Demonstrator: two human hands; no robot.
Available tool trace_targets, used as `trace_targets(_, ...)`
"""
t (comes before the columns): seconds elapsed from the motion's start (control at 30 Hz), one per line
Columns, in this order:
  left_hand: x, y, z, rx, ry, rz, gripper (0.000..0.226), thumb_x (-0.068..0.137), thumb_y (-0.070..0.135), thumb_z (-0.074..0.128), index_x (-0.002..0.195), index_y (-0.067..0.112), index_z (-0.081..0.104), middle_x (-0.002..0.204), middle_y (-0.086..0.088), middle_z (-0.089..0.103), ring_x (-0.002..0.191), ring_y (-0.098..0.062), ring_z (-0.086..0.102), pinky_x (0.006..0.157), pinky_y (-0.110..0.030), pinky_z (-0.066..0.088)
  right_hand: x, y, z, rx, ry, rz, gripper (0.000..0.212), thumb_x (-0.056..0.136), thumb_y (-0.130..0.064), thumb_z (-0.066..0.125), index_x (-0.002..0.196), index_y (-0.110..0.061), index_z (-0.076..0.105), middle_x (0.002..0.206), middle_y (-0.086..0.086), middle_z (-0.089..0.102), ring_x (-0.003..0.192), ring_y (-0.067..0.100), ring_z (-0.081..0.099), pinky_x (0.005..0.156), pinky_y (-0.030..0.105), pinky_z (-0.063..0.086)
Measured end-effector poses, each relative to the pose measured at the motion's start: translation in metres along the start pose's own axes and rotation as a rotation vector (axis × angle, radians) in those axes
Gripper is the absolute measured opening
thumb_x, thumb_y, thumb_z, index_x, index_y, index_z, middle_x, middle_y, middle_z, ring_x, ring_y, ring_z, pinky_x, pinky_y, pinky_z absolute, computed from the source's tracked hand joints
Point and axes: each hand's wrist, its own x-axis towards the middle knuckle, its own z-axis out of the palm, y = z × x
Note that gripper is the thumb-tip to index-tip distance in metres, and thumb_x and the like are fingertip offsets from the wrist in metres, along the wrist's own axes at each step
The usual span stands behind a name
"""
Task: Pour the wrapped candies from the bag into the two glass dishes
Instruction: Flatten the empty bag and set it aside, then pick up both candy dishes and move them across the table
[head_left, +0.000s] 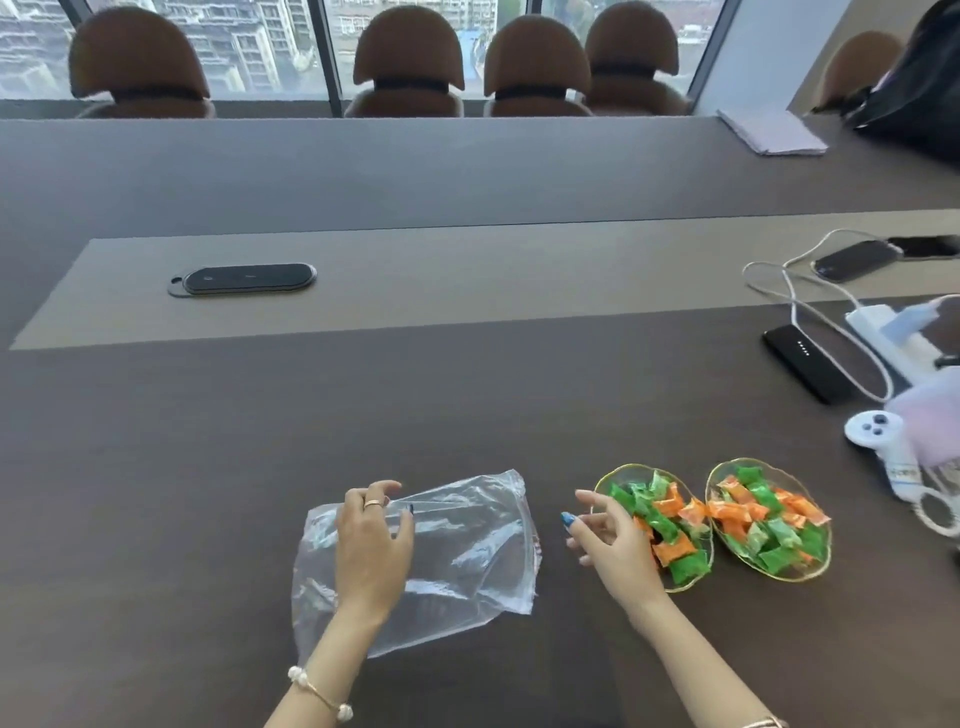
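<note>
A clear plastic bag (467, 551) lies flat on the dark table with no candies visible inside it. My left hand (371, 545) rests over the bag's left part, fingers spread and holding nothing. Two gold-rimmed glass dishes stand to the right: the left dish (605, 480) and the right dish (821, 561). Both hold several green and orange wrapped candies (763, 519). My right hand (610, 535) hovers between the bag and the left dish, fingers apart and empty, partly covering that dish's near left side.
A white controller (872, 434), a black device (808, 370) with white cables and a charger lie at the right. An oval black panel (244, 279) sits in the table's lighter centre strip. Brown chairs (410, 62) line the far side.
</note>
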Motion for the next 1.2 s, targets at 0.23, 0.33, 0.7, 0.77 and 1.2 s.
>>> trace_targets(0.23,-0.022,0.094,0.065,-0.244,-0.283,0.108,0.015,0.085,0.013,0.055,0.095,0.024,0.057,0.092,0.003,0.052,0.085,-0.012,0.055,0.075,-0.025,0.044,-0.015,0.009,-0.1,0.19,0.168,0.053,0.027,0.084,-0.01,0.06,0.108,-0.021,0.061,0.085,0.01,0.07,0.067,0.009,0.064,0.058,0.022,0.048)
trace_targets(0.33,-0.027,0.124,0.092,-0.297,-0.345,0.086,0.012,0.086,0.014,0.056,0.092,0.024,0.057,0.089,0.002,0.053,0.079,-0.01,0.054,0.073,-0.022,0.042,-0.008,0.018,-0.143,0.209,0.208,0.06,0.024,0.085,-0.013,0.059,0.107,-0.021,0.062,0.086,0.008,0.071,0.066,0.008,0.064,0.058,0.023,0.047)
trace_targets(0.7,-0.082,0.195,0.192,-0.352,-0.374,-0.087,0.012,0.087,0.015,0.056,0.091,0.025,0.061,0.089,0.002,0.062,0.081,-0.012,0.058,0.067,-0.011,0.045,0.048,0.057,-0.265,0.175,0.078,0.096,0.023,0.081,-0.008,0.061,0.102,-0.017,0.065,0.08,0.009,0.071,0.064,0.014,0.064,0.055,0.023,0.047)
trace_targets(0.77,-0.088,0.199,0.205,-0.363,-0.359,-0.147,0.01,0.087,0.018,0.056,0.091,0.025,0.061,0.091,0.003,0.063,0.086,-0.013,0.059,0.076,-0.024,0.051,0.056,0.062,-0.276,0.159,0.046,0.098,0.021,0.081,-0.01,0.061,0.1,-0.019,0.064,0.081,0.009,0.072,0.065,0.012,0.064,0.057,0.023,0.047)
trace_targets(1.2,-0.11,0.139,0.218,-0.177,0.155,-0.537,0.035,0.081,0.01,0.06,0.115,0.008,0.052,0.1,-0.011,0.048,0.091,-0.029,0.048,0.092,-0.044,0.04,0.078,0.106,-0.304,-0.037,0.1,0.143,0.028,0.072,-0.009,0.07,0.092,-0.025,0.057,0.075,0.0,0.054,0.071,0.018,0.056,0.068,0.03,0.049)
